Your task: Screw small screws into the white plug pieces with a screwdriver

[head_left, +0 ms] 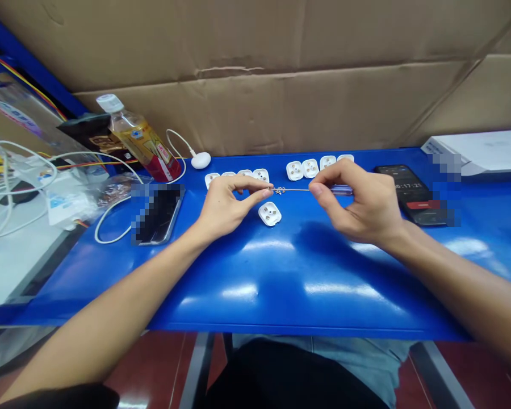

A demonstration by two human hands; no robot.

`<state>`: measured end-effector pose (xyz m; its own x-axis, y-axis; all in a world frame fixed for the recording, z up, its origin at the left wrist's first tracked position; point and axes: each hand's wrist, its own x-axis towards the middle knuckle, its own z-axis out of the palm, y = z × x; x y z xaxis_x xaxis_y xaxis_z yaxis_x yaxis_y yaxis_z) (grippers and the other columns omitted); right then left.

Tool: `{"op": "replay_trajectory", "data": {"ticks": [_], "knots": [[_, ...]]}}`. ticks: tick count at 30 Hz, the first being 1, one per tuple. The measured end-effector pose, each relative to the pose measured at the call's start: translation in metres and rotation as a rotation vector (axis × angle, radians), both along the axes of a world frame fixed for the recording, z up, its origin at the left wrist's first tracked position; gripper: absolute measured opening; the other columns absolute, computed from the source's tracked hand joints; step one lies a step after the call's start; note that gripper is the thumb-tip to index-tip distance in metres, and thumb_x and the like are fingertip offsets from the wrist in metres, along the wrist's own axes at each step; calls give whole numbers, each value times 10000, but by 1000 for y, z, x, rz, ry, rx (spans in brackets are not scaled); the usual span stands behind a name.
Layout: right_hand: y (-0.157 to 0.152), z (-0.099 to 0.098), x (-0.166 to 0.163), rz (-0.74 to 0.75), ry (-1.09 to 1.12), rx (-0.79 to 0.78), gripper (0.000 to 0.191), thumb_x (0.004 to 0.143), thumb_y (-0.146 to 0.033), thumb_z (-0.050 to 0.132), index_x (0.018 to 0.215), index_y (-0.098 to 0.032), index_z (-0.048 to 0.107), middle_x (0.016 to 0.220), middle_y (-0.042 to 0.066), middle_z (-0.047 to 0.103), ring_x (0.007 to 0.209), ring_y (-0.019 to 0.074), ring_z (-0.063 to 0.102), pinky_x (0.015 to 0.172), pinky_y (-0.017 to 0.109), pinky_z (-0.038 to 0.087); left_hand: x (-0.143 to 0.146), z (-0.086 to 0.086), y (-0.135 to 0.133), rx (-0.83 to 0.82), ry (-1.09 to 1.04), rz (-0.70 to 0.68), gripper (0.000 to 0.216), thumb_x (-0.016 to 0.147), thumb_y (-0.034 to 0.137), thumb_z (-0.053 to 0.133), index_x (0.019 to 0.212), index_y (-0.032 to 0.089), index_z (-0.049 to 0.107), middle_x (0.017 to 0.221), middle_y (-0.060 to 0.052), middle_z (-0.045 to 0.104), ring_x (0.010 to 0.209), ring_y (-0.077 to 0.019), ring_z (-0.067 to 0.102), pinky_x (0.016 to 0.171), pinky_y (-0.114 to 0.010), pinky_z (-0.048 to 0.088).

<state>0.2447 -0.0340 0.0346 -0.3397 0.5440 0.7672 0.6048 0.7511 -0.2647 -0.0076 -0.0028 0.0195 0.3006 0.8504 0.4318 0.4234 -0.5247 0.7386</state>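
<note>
My right hand (360,201) is closed round the bluish, see-through handle of a screwdriver (296,190), whose thin shaft points left, held level above the table. At the shaft's tip, the thumb and forefinger of my left hand (230,204) pinch what looks like a small screw, mostly hidden by the fingertips. Several loose screws (280,191) lie in a little pile just beneath the shaft. Nearest to me is a single white plug housing (269,214) with metal parts inside. Behind my hands stand more white housings (260,176) at the left and others (310,168) at the right.
A phone (159,216) lies on the blue table (272,284) at left, another phone (413,193) at right. A drink bottle (142,139), white cables and a round white device (201,161) stand back left. A white box (481,150) is far right, with cardboard (255,113) behind.
</note>
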Motion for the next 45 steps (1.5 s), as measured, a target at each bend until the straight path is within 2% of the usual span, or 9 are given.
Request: {"op": "replay_trajectory", "data": {"ticks": [11, 17, 24, 27, 31, 34, 37, 40, 45], "knots": [[-1, 4, 2, 2, 35, 32, 85, 974, -170, 640, 923, -238, 637, 807, -8, 743, 652, 155, 684, 600, 294, 538, -1, 0, 2, -145, -196, -97, 216, 889, 372, 849, 1011, 197, 879, 987, -91, 851, 920, -242, 782, 794, -338, 572], [4, 4, 6, 104, -82, 153, 55, 963, -186, 670, 964, -241, 670, 802, -8, 762, 654, 164, 704, 604, 289, 560, -2, 1, 2, -226, -228, -124, 271, 859, 408, 877, 1015, 186, 878, 938, -95, 850, 886, -244, 800, 818, -338, 608], [4, 2, 8, 60, -39, 52, 45, 957, -213, 665, 974, -251, 683, 863, 14, 784, 709, 194, 737, 631, 331, 603, -4, 5, 1, -245, -225, -90, 368, 826, 450, 897, 1046, 158, 857, 1003, -122, 847, 904, -261, 807, 804, -354, 628], [4, 2, 7, 92, -19, 65, 55, 958, -191, 666, 976, -243, 672, 854, 4, 777, 698, 179, 729, 620, 310, 595, -3, 6, 1, -271, -233, -107, 482, 809, 446, 910, 1178, 150, 815, 981, -118, 845, 911, -256, 808, 839, -350, 628], [4, 3, 7, 98, -14, 61, 83, 949, -168, 680, 982, -243, 667, 867, 1, 779, 720, 176, 734, 641, 299, 591, -7, 5, 5, -265, -171, -114, 568, 845, 431, 882, 1320, 148, 754, 950, -111, 843, 917, -250, 798, 869, -357, 612], [5, 2, 8, 99, -17, 72, 91, 943, -163, 693, 988, -236, 660, 866, 1, 774, 711, 166, 726, 635, 286, 585, -15, 4, 12, -208, -62, -126, 406, 880, 423, 841, 1199, 172, 820, 1046, -115, 842, 985, -260, 786, 899, -363, 593], [7, 1, 9, 94, -23, 85, 77, 948, -174, 693, 979, -231, 654, 855, 0, 768, 691, 157, 713, 627, 281, 580, -26, 5, 20, -110, 231, -135, 196, 911, 388, 799, 993, 225, 871, 1026, -70, 847, 946, -250, 772, 838, -347, 561], [8, -2, 10, 94, -47, 65, 49, 959, -193, 681, 984, -230, 660, 857, 4, 768, 692, 164, 710, 622, 293, 575, -34, 6, 25, -89, 384, -199, 171, 938, 367, 764, 986, 249, 877, 1004, -50, 847, 889, -239, 754, 814, -346, 548], [10, -7, 12, 90, -81, 27, 41, 960, -232, 680, 998, -245, 671, 856, 7, 767, 692, 184, 713, 618, 315, 575, -37, -1, 29, -69, 428, -236, 224, 955, 391, 718, 1046, 250, 866, 1032, -70, 829, 886, -233, 723, 811, -349, 541]]}}
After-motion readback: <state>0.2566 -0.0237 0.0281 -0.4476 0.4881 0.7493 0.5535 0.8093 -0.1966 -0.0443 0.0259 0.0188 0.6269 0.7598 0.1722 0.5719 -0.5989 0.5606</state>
